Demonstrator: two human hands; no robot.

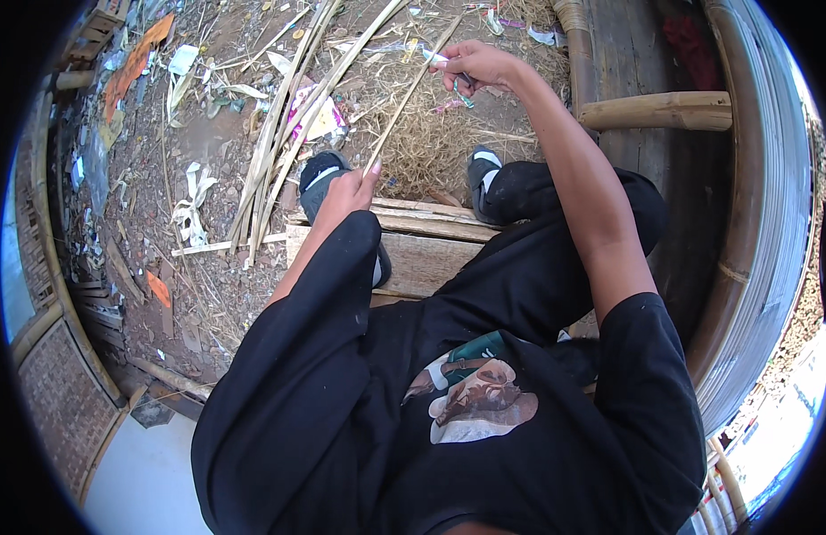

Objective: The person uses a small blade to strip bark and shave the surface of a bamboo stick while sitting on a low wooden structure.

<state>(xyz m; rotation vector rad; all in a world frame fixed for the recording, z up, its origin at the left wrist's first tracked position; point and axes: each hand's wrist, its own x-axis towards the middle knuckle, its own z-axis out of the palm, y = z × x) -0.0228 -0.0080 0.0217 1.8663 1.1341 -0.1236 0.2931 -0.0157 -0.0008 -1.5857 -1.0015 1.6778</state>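
Note:
My left hand (352, 189), beside my left knee, is closed around the near end of a thin bamboo-like strip (398, 117). The strip slants away to the upper right, over the littered ground. Farther out, at the strip's far part, my right hand (481, 68) is closed on a small knife-like tool (434, 58). Its pale tip shows against the strip, and a green end hangs below the fingers; the rest is hidden in the grip. Both feet, in dark sandals, rest at the wooden boards (422, 259) below the strip.
Several long pale strips (275, 147) lie left of my left hand. Dry shavings (413, 147) are heaped between my feet. Plastic scraps (194, 203) litter the ground at left. A bamboo frame with a crossbar (658, 111) stands at right, and a woven panel (61, 406) at lower left.

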